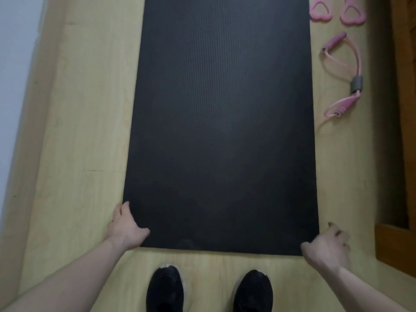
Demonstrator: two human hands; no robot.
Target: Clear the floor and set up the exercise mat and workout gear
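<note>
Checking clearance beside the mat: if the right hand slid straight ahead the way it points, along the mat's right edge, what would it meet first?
Probably bare floor at first, then the pink resistance band lying right of the mat. The right hand is blurred, so its exact line is uncertain.

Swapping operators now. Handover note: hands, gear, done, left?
Left hand grips the near left corner of the black mat; right hand grips the near right corner.
Mat lies unrolled and flat on the wood floor.
Pink resistance band and two pink handles lie on the floor right of the mat.
Left: probably square the mat, let go.
</note>
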